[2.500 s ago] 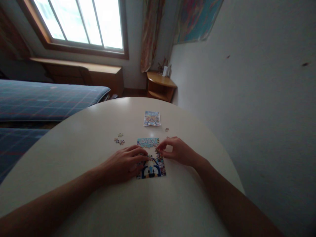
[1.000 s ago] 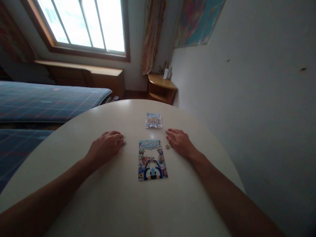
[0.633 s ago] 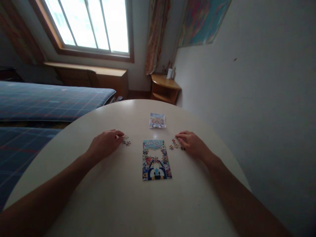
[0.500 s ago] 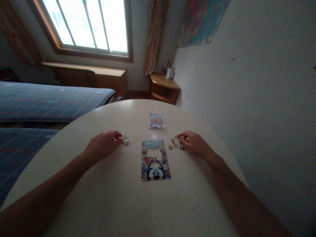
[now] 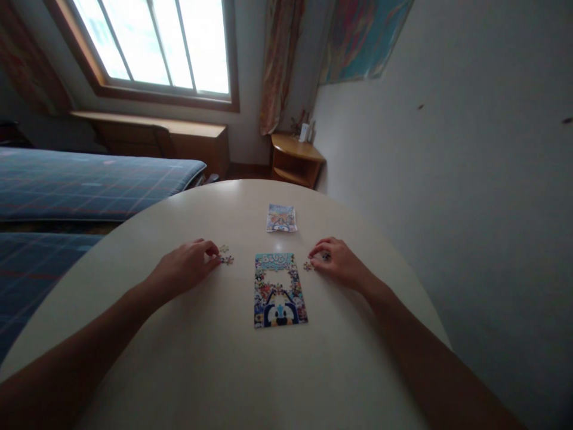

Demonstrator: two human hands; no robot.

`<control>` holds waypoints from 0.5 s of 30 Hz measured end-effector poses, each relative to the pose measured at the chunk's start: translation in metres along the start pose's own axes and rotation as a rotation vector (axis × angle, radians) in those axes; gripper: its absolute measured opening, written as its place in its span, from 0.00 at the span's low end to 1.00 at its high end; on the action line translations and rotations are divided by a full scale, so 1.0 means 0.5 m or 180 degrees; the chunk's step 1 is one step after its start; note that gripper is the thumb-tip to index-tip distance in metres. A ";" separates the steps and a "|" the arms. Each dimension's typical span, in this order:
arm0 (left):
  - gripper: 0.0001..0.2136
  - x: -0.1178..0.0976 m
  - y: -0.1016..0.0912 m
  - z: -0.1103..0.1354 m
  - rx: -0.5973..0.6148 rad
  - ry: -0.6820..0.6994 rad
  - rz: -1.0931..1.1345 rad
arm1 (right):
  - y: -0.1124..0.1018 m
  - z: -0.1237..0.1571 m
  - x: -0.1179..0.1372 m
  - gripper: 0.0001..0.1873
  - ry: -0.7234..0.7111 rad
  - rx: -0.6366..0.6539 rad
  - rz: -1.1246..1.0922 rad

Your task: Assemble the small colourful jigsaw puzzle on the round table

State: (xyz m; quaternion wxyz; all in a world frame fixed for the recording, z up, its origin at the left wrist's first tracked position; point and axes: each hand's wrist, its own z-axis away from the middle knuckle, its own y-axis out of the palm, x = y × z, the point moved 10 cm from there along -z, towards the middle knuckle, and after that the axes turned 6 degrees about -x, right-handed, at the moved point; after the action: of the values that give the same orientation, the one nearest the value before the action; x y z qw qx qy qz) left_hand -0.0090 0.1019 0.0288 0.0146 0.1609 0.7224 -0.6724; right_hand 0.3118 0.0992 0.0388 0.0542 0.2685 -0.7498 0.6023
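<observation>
A colourful jigsaw puzzle (image 5: 280,291) lies partly assembled on the round white table (image 5: 233,358), with a gap near its upper middle. My left hand (image 5: 183,270) rests left of it, fingers curled, its tips beside a few loose puzzle pieces (image 5: 225,255). To the right of the puzzle, my right hand (image 5: 336,260) has its fingers bent over other loose pieces (image 5: 308,266), and a piece shows between its fingertips. A small printed picture card (image 5: 281,217) lies farther back on the table.
A white wall rises close on the right. A bed with a blue plaid cover (image 5: 85,182) stands to the left. A wooden corner shelf (image 5: 294,156) and a window (image 5: 156,42) are behind the table.
Both hands left the puzzle and went out to the loose pieces at either side. In the last half second the right hand drew closer over its pieces and curled.
</observation>
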 end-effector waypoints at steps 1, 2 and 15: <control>0.15 0.000 0.000 0.000 -0.0023 0.0014 0.0010 | 0.000 0.000 -0.001 0.07 0.0020 0.0010 -0.0003; 0.15 0.000 0.001 -0.001 -0.0040 0.0021 0.0018 | 0.000 0.001 -0.002 0.07 0.0045 0.0014 0.0008; 0.15 -0.029 -0.014 0.006 -0.0473 0.0141 0.0122 | -0.003 0.011 0.025 0.06 0.0180 0.0176 0.0052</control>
State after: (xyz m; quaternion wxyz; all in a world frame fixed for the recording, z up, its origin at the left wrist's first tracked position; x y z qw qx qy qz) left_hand 0.0025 0.0957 0.0390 0.0233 0.1880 0.7672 -0.6127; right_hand 0.3034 0.0899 0.0437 0.0631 0.2466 -0.7332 0.6306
